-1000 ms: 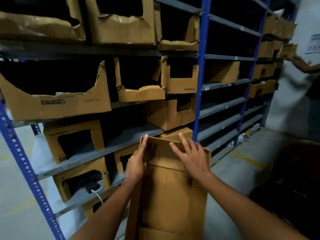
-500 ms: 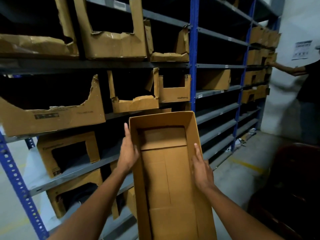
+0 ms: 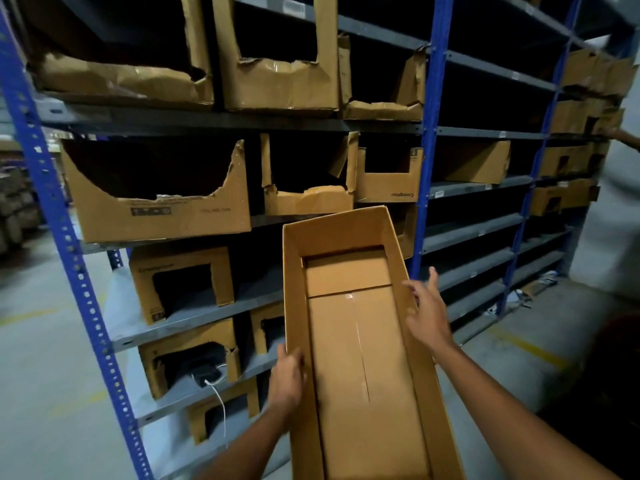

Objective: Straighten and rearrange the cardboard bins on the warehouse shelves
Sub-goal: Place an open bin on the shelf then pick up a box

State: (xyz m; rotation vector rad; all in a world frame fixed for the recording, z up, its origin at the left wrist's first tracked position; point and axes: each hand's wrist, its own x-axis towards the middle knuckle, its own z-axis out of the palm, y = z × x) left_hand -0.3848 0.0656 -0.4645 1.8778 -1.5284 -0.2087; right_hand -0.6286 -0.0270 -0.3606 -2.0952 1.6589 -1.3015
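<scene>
A long open cardboard bin [image 3: 363, 341] is held out in front of me, its far end pointing at the shelves. My left hand [image 3: 287, 379] grips its left wall near the middle, fingers curled over the rim. My right hand [image 3: 427, 310] is at the right wall with fingers spread and straight, blurred, thumb side toward the rim. Torn cardboard bins [image 3: 156, 199] fill the shelf levels behind, one of them [image 3: 308, 188] just above the held bin's far end.
Blue uprights [image 3: 429, 140] frame the grey steel shelves [image 3: 474, 230]. A lower bin [image 3: 188, 358] holds a dark device with a white cable. Another person's hand [image 3: 623, 135] reaches to bins at the far right. Grey concrete floor lies left and right.
The bin has been opened out from a flattened shape and raised toward the shelves. My left hand slid back along the left wall. My right hand moved forward along the right wall and spread its fingers.
</scene>
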